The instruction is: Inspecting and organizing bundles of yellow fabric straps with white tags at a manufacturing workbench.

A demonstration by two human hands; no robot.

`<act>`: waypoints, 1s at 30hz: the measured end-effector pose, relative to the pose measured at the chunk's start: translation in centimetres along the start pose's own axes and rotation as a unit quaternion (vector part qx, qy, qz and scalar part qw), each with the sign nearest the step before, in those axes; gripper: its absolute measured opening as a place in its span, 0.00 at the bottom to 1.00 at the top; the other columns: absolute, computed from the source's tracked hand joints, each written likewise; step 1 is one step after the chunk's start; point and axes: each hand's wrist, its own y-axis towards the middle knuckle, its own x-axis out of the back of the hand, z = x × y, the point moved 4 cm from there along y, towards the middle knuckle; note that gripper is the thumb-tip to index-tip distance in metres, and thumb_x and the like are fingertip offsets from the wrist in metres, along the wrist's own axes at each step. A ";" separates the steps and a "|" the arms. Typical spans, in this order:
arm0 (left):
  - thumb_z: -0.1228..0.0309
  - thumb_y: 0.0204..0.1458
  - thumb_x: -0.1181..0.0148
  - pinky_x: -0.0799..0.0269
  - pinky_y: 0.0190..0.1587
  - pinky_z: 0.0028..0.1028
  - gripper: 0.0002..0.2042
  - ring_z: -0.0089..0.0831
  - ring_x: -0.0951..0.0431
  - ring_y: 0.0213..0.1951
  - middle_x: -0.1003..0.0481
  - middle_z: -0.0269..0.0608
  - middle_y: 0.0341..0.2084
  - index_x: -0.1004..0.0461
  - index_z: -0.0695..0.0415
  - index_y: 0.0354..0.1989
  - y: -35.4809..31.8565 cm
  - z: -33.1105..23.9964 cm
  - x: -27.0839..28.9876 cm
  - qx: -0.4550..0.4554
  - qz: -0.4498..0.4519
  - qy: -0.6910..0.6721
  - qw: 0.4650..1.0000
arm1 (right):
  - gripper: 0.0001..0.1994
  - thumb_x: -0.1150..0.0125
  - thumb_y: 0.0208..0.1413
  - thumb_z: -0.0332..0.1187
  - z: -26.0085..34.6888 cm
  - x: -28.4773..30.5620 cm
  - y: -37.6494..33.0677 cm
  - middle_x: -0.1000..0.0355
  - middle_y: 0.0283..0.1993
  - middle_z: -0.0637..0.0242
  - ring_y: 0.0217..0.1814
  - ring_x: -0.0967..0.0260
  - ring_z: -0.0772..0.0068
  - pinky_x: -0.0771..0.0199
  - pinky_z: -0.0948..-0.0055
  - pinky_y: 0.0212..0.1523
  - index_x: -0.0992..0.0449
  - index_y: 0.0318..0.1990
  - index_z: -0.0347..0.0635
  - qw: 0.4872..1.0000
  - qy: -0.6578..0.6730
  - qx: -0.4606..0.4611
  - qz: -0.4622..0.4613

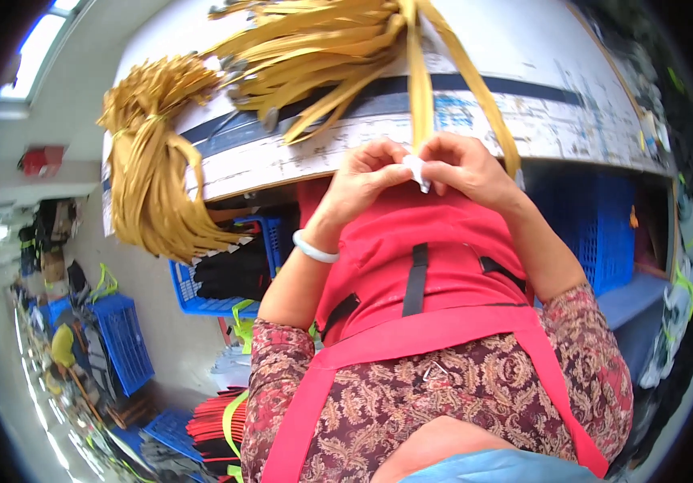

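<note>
At the table's near edge, both my hands are closed in a pinch, close together. My left hand [369, 179] and my right hand [469, 171] grip a small white piece [415, 167] between thumbs and fingers. It sits at the near end of a flat yellow strap [420, 97], which runs back toward the bundle. How the piece joins the strap is hidden by my fingers. Another yellow strap [479, 84] curves down just right of my right hand. A large bundle of yellow straps [322, 60] lies across the tabletop, several with dark ends.
A tied bundle of yellow straps [153, 153] hangs over the left end of the worn white table [556, 129]. Blue crates stand below: one with black items [181, 286] at left, another [604, 233] at right. Red and black pieces [216, 431] are stacked at lower left.
</note>
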 end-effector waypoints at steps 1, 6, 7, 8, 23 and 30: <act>0.78 0.55 0.38 0.28 0.46 0.22 0.02 0.21 0.24 0.39 0.23 0.32 0.35 0.24 0.59 0.35 0.1 0.1 0.0 -0.004 0.010 0.008 1.000 | 0.08 0.36 0.57 0.31 0.0 0.2 0.1 0.26 0.30 0.71 0.27 0.34 0.84 0.33 0.84 0.29 0.24 0.39 0.37 1.000 -0.006 -0.009 0.014; 0.78 0.56 0.38 0.29 0.47 0.22 0.03 0.21 0.24 0.40 0.23 0.33 0.36 0.25 0.58 0.36 0.0 0.8 0.0 0.025 0.020 -0.024 0.999 | 0.08 0.32 0.52 0.33 0.8 0.4 0.5 0.25 0.27 0.71 0.27 0.31 0.84 0.34 0.84 0.29 0.22 0.31 0.38 0.993 -0.076 -0.093 0.001; 0.78 0.54 0.37 0.27 0.44 0.20 0.04 0.19 0.24 0.37 0.24 0.31 0.32 0.26 0.59 0.35 -0.1 0.5 0.0 0.020 -0.002 -0.028 0.999 | 0.07 0.31 0.51 0.32 0.9 0.2 0.7 0.25 0.26 0.71 0.27 0.31 0.85 0.33 0.84 0.30 0.22 0.31 0.38 0.993 -0.073 -0.098 0.001; 0.78 0.54 0.37 0.27 0.44 0.20 0.04 0.19 0.24 0.37 0.24 0.31 0.32 0.26 0.59 0.35 -0.3 0.1 0.3 0.014 -0.005 -0.024 1.000 | 0.07 0.31 0.51 0.31 0.9 0.0 0.9 0.25 0.26 0.71 0.27 0.31 0.85 0.33 0.85 0.30 0.22 0.31 0.38 0.992 -0.069 -0.104 0.000; 0.88 0.52 0.45 0.26 0.28 0.21 0.08 0.22 0.23 0.29 0.32 0.32 0.25 0.32 0.61 0.30 -0.8 -5.1 -2.6 -0.182 -0.177 0.248 0.935 | 0.04 0.37 0.50 0.22 4.6 -2.3 0.9 0.33 0.27 0.64 0.23 0.32 0.73 0.33 0.74 0.24 0.27 0.30 0.37 0.899 -0.280 0.282 -0.184; 0.85 0.48 0.38 0.26 0.34 0.20 0.15 0.22 0.24 0.31 0.26 0.36 0.40 0.25 0.62 0.45 -0.1 -5.7 -0.7 -0.116 -0.177 0.090 0.973 | 0.04 0.36 0.55 0.23 1.6 -0.8 2.4 0.29 0.32 0.66 0.33 0.28 0.76 0.29 0.78 0.32 0.22 0.38 0.36 0.937 -0.164 0.275 -0.141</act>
